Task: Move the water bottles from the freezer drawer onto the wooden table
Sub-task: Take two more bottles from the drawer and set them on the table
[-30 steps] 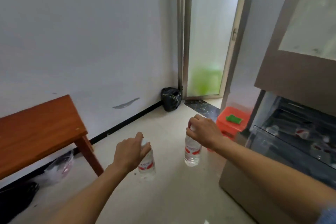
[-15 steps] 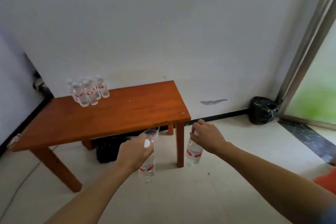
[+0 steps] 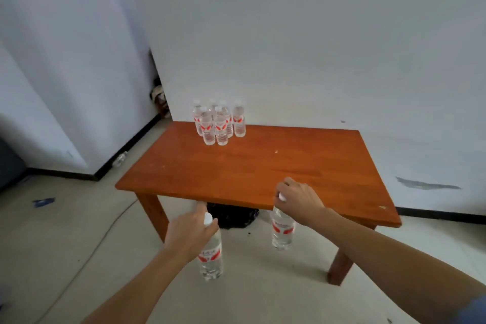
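**While a cluster of water bottles point(image 3: 219, 123) stands on the wooden table point(image 3: 263, 166), two more hang short of it**

Where two bare forearms reach up from the bottom edge of the frame, the left hand point(image 3: 189, 231) sits low and left of centre. Its fingers are curled round the neck of the left-hand bottle point(image 3: 210, 258), and the white cap pokes out above the knuckles. That bottle is clear with a red label. It hangs upright over the pale floor, just right of the table's near left leg in the picture.

The right hand point(image 3: 299, 201) is a little higher and right of centre. It grips the right-hand bottle point(image 3: 282, 231) the same way, with its fingers closed about the cap and neck. The body of this bottle hangs below the near edge of the table top. Both carried bottles are in the air, and neither rests on the wood.

The cluster stands upright at the far left corner of the table, close to the white wall. Its bottles are packed tightly together, each with a white cap and a red label.

A black bag point(image 3: 231, 216) lies on the floor under the table. A thin cable point(image 3: 105, 231) runs across the floor at lower left. A small blue scrap point(image 3: 43, 202) lies near the left edge of the frame.
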Motion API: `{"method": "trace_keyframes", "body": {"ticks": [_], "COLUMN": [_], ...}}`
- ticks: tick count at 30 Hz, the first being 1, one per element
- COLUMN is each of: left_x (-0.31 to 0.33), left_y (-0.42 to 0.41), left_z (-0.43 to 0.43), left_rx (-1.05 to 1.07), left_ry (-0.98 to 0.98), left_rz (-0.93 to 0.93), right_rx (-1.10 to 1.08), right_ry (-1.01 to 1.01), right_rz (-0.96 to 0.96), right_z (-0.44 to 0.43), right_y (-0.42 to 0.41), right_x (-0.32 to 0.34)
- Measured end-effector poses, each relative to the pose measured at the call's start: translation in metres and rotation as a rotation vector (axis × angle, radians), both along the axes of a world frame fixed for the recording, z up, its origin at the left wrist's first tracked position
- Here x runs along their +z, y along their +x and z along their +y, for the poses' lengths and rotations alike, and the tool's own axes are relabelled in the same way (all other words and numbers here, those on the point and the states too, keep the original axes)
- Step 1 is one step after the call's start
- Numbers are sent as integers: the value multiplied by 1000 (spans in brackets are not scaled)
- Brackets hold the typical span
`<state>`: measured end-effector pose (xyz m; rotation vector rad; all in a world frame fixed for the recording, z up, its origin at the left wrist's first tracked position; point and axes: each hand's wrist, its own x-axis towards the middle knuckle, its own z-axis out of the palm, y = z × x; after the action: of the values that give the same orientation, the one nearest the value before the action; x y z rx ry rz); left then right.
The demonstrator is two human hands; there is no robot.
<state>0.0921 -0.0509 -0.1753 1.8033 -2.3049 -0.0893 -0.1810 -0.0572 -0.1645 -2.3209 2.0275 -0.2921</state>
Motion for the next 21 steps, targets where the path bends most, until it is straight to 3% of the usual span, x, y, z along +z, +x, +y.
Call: {"method": "trace_keyframes", "body": {"ticks": [10,21], "left_x": [16,-3], "left_y": [44,86], "left_z": [-170,-395], "left_rx": [99,-36], "left_ry": [12,62], "left_rz": [18,-29], "right_rx": [73,-105], "right_ry": [11,17], "right_rz": [-44,8], "right_z": [-208,-390], "right_y": [48,73], "right_x": [6,-18]}}
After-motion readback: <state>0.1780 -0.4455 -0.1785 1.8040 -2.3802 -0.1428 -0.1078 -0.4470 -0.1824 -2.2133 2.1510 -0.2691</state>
